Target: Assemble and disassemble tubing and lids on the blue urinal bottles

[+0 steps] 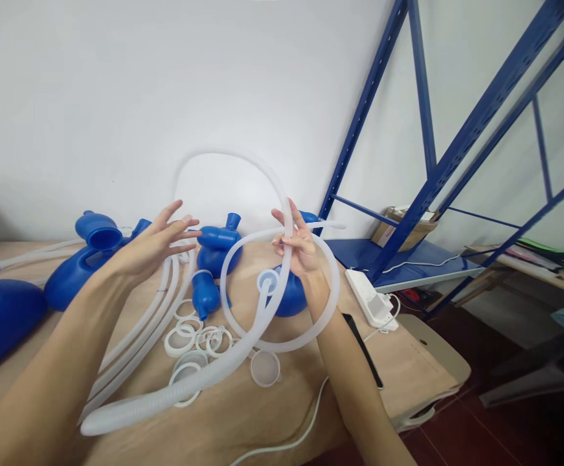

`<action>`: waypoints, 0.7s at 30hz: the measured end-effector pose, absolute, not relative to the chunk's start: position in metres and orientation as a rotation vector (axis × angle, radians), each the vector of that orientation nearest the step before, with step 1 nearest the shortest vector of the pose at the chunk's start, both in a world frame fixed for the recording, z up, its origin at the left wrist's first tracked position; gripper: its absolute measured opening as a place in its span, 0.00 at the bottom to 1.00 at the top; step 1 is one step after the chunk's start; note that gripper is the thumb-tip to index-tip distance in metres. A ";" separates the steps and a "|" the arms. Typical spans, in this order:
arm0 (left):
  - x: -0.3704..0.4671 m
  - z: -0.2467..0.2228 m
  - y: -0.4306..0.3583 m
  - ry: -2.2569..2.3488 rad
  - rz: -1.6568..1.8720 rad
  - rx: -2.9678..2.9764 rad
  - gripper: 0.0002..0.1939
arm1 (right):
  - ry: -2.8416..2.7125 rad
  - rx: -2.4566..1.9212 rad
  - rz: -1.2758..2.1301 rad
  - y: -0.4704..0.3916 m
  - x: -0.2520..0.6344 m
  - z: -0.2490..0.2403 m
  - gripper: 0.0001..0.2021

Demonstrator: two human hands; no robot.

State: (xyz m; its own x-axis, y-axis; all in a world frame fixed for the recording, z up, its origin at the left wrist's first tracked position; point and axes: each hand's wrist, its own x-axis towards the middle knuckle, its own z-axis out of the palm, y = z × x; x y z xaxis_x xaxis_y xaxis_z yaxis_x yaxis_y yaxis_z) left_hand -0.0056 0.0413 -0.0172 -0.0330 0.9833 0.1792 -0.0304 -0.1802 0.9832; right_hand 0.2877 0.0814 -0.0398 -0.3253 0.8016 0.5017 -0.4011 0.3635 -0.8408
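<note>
The right hand (302, 251) grasps the white tube (214, 373) lightly, thumb and fingers closed around it rather than clenched. The left hand (168, 241) is released, fingers spread wide with no visible grip on anything; it lies at 9 o'clock from the right hand, so the right is the nearer to the held stretch of tube.

At the right hand that stretch is close to upright. Above it, the tube arches away towards 11 o'clock and curves over to the left hand's side; below, it sweeps down to 7 or 8 o'clock, ending near the lower left. A round loop of tubing (334, 285) circles about the right wrist; whether it is the same piece, I cannot tell.

Just below the right hand, at 7 o'clock, is a white cap (261, 278) beside a blue bottle (289, 303) at 6. Another blue bottle (218, 259) lies at 9 o'clock, between the hands, with a blue spout piece (206, 295) just beside it. White rings (179, 341) cluster at 8, near more tubes (153, 323). At 4 o'clock sits a power strip (366, 298), with a dark phone (365, 353) towards 5.
</note>
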 end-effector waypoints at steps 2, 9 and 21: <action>-0.012 -0.013 0.044 1.074 1.441 1.218 0.44 | -1.456 -0.464 1.265 0.079 0.290 -0.039 0.45; -0.034 0.006 0.031 0.787 1.699 1.025 0.46 | -1.501 -0.592 1.161 0.092 0.306 -0.052 0.43; -0.044 -0.028 0.066 1.284 1.509 1.167 0.28 | -1.368 -0.720 1.053 0.100 0.315 -0.064 0.38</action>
State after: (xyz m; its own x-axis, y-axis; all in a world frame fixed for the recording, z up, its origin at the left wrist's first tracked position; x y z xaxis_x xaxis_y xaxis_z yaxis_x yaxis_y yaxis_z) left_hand -0.0441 0.0658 -0.0284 -0.2369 0.9617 0.1379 -0.0176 -0.1462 0.9891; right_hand 0.3148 0.0997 -0.0643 -0.1038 0.9024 0.4181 -0.1735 0.3975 -0.9010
